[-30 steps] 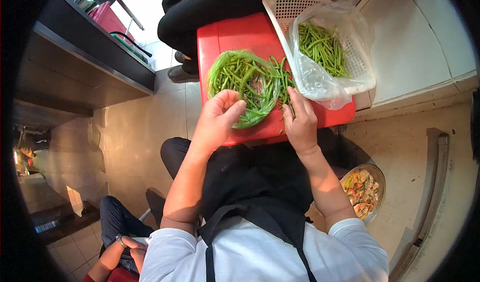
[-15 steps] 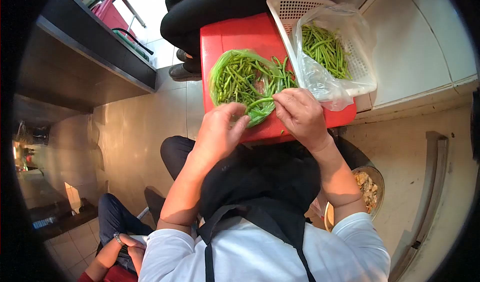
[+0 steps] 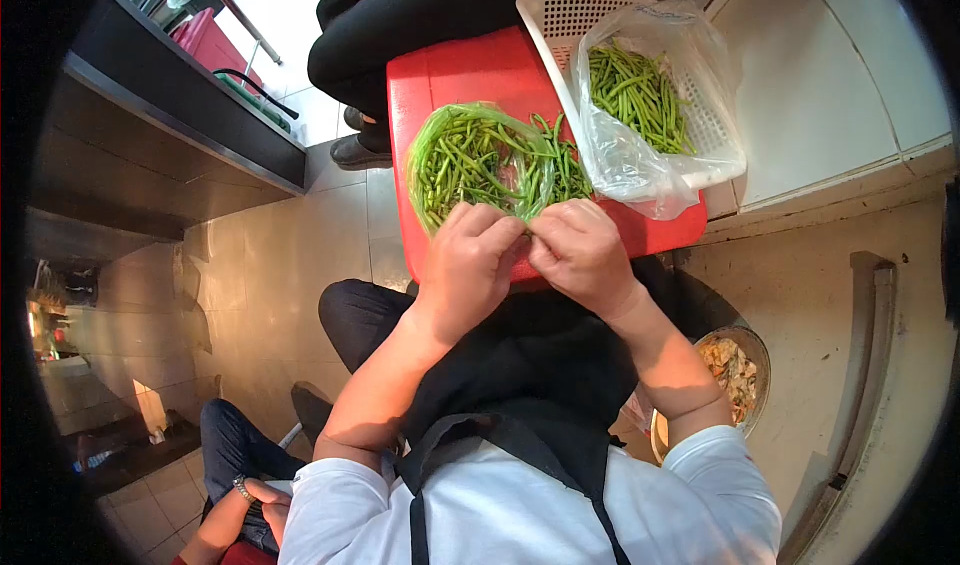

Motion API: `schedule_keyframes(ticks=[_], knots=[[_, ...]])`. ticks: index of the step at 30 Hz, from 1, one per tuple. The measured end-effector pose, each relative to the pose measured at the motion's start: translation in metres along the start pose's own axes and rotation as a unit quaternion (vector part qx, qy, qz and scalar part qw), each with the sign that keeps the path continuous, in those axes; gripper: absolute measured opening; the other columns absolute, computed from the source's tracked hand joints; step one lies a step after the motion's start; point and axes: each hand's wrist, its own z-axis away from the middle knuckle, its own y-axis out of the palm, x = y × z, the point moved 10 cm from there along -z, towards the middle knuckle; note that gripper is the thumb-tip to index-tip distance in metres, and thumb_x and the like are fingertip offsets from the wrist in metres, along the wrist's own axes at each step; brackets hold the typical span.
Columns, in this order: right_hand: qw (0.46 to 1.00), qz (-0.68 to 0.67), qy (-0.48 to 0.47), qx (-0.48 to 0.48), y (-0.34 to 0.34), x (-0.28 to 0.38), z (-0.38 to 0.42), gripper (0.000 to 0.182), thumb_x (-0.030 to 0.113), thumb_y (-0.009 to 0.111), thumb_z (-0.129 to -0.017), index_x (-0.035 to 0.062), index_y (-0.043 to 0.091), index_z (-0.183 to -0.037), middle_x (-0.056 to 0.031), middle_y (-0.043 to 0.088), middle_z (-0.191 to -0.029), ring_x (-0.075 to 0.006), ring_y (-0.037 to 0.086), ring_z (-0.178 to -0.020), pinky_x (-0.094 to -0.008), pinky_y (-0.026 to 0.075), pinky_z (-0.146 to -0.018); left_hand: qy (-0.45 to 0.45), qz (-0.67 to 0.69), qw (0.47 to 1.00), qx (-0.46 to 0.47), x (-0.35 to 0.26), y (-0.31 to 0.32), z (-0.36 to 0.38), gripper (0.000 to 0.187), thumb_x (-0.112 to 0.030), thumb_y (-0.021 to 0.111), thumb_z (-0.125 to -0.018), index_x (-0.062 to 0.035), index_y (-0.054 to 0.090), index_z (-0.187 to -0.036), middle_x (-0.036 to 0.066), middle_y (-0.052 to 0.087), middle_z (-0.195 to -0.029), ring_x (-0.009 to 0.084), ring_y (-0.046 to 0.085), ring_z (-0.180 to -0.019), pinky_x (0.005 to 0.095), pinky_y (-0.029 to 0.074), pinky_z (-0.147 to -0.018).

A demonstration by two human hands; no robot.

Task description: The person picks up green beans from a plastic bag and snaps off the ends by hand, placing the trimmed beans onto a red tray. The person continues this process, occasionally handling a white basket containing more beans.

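My left hand (image 3: 472, 265) and my right hand (image 3: 582, 255) meet fingertip to fingertip at the near edge of the red stool top (image 3: 455, 70). Both have closed fingers, and what they pinch is hidden between them. Just beyond my left hand lies an open green plastic bag (image 3: 430, 137) full of green beans (image 3: 462, 165). More loose beans (image 3: 568, 170) lie to its right. A white perforated basket (image 3: 560, 15) rests at the stool's right side, holding a clear plastic bag (image 3: 640, 180) with more green beans (image 3: 640, 95).
Across the stool sits a person in dark trousers (image 3: 400, 25). Another person's hand with a watch (image 3: 262, 493) shows at the lower left. A metal bowl of scraps (image 3: 762, 365) stands low beside my right arm. A dark counter (image 3: 200, 85) runs along the upper left.
My hands have come together, and the green bean that stretched between them is hidden now. The view has shifted slightly, moving the stool and basket a little left.
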Motion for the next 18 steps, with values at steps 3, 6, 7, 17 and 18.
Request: schedule_keyframes(ticks=[3, 6, 7, 17, 18], knots=[[0.970, -0.169, 0.159, -0.074, 0.001, -0.025, 0.017, 0.011, -0.001, 0.066, -0.080, 0.0015, 0.069, -0.090, -0.0093, 0.064, -0.077, -0.0225, 0.062, -0.066, -0.0320, 0.049, -0.062, -0.017, 0.047, 0.998, -0.028, 0.002, 0.001, 0.002, 0.012, -0.001, 0.074, -0.082, -0.0025, 0.071, -0.094, 0.012, 0.066, -0.087, 0.0328, 0.063, -0.080, 0.0392, 0.051, -0.072], [0.940, -0.227, 0.246, -0.068, 0.014, -0.042, 0.036, 0.010, -0.003, 0.063, -0.082, 0.0014, 0.070, -0.089, -0.0089, 0.066, -0.076, -0.0159, 0.060, -0.063, -0.0278, 0.047, -0.060, -0.030, 0.067, 0.997, -0.023, 0.007, 0.007, 0.005, 0.013, 0.001, 0.075, -0.080, -0.0022, 0.071, -0.093, 0.013, 0.067, -0.087, 0.0333, 0.064, -0.079, 0.0379, 0.052, -0.070], [0.915, -0.278, 0.280, -0.078, 0.020, -0.048, 0.044, 0.009, -0.002, 0.064, -0.083, 0.0015, 0.070, -0.089, -0.0082, 0.065, -0.076, -0.0145, 0.060, -0.064, -0.0274, 0.047, -0.060, -0.030, 0.071, 0.997, -0.025, 0.007, 0.009, 0.007, 0.014, 0.001, 0.075, -0.081, -0.0023, 0.070, -0.093, 0.013, 0.066, -0.087, 0.0325, 0.064, -0.079, 0.0382, 0.051, -0.071], [0.962, -0.015, 0.261, -0.083, 0.015, -0.073, 0.061, 0.014, 0.005, 0.068, -0.089, 0.0001, 0.067, -0.102, -0.0183, 0.068, -0.097, -0.0365, 0.066, -0.087, -0.0418, 0.054, -0.076, -0.269, 0.369, 0.876, -0.158, 0.068, 0.001, -0.006, 0.016, -0.006, 0.068, -0.097, -0.0009, 0.067, -0.112, -0.001, 0.066, -0.088, 0.0037, 0.056, -0.076, 0.0212, 0.048, -0.069], [0.961, -0.001, 0.260, -0.093, 0.015, -0.078, 0.062, 0.016, 0.004, 0.067, -0.090, 0.0000, 0.067, -0.105, -0.0200, 0.068, -0.100, -0.0399, 0.066, -0.092, -0.0447, 0.054, -0.080, -0.255, 0.374, 0.876, -0.166, 0.066, 0.000, -0.018, 0.017, -0.007, 0.068, -0.097, -0.0010, 0.067, -0.112, -0.001, 0.066, -0.089, 0.0039, 0.057, -0.076, 0.0212, 0.048, -0.069]])
